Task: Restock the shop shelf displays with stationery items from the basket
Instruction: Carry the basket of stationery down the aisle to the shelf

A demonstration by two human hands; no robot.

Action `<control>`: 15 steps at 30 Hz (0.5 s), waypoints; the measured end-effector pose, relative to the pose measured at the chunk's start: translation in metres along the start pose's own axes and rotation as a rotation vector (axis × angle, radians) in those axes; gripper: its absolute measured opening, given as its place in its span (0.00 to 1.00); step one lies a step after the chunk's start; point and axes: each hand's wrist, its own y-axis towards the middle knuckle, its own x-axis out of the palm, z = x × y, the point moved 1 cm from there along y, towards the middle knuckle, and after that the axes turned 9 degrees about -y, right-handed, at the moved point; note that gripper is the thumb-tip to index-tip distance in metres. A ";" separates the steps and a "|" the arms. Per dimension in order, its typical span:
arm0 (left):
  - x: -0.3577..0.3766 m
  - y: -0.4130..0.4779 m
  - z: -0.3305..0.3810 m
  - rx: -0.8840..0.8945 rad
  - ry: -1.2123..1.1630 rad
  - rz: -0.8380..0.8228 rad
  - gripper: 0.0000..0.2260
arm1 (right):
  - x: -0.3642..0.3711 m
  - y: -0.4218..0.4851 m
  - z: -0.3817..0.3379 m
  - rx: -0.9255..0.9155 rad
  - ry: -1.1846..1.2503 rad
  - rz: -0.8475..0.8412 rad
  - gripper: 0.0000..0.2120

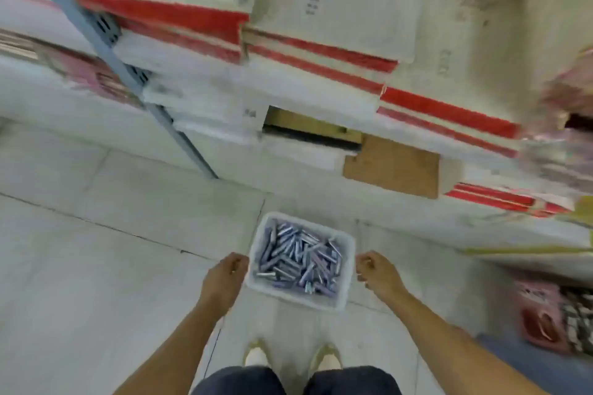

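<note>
Open floor (96, 266) flanking basket (288, 295), shelf stacks (321, 80) crowding behind, seemingly overhanging

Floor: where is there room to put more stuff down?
Bare tiles spread left of the basket, up to the grey post. A narrower bare strip lies between the basket and the cardboard. The right is crowded: a pink crate sits below the packed shelves.
</note>
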 end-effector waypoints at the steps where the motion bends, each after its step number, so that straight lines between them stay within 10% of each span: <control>1: 0.013 0.023 -0.013 0.030 0.038 0.003 0.10 | 0.014 0.021 0.012 -0.002 -0.010 0.028 0.11; 9: 0.080 0.180 -0.107 0.026 0.128 0.056 0.19 | 0.095 0.169 0.102 0.118 0.005 0.162 0.25; 15: 0.112 0.223 -0.141 0.098 0.159 0.052 0.12 | 0.136 0.206 0.123 0.071 0.036 0.217 0.16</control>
